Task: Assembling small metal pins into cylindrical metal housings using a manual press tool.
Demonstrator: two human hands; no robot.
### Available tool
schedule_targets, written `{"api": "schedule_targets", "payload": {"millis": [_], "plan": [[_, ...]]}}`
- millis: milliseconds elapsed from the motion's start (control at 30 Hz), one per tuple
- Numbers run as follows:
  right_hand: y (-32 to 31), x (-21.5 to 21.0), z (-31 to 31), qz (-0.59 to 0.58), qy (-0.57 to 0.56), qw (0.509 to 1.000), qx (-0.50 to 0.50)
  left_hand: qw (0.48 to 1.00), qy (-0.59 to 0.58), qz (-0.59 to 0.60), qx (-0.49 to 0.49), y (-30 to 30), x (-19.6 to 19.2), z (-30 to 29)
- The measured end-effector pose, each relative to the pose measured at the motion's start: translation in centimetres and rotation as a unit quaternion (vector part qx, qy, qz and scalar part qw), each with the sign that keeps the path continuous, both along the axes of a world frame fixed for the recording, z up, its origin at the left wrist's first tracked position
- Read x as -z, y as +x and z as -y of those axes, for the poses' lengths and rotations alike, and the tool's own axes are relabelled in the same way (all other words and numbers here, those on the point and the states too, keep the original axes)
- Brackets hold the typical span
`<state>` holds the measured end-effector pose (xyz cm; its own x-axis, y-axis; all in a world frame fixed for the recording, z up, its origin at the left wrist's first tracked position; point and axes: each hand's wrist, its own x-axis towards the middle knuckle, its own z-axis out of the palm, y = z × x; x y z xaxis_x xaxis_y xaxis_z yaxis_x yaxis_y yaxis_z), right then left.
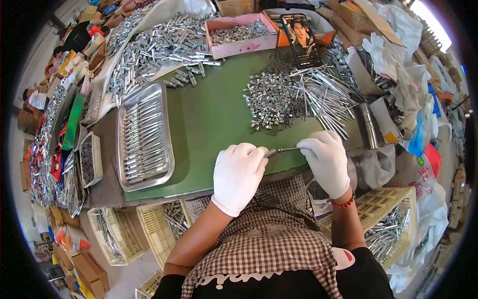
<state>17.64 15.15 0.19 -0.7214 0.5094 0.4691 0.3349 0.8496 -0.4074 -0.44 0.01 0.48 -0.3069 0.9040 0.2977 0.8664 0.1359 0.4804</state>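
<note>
In the head view, the gloved left hand pinches a short metal piece and the gloved right hand pinches a thin rod, end to end over the green mat, right of the metal tray; whether they touch, I cannot tell.

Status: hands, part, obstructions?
Left hand pinches metal piece. Right hand pinches thin rod. Ends meet or nearly; joined, can't tell. Small-parts pile and loose rods lie beyond, not between hands.
</note>
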Motion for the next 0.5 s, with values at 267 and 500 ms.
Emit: {"api": "schedule_targets", "payload": {"millis": [267, 500], "plan": [[-0.38, -0.09, -0.21, 0.012, -0.011, 1.0, -0.014, 1.0, 0.006, -0.004, -0.006, 0.38, 0.19, -0.34], [-0.75, -0.28, -0.63, 0.016, -0.032, 0.999, -0.04, 1.0, 0.004, -0.025, -0.001, 0.46, 0.44, -0.13]]}}
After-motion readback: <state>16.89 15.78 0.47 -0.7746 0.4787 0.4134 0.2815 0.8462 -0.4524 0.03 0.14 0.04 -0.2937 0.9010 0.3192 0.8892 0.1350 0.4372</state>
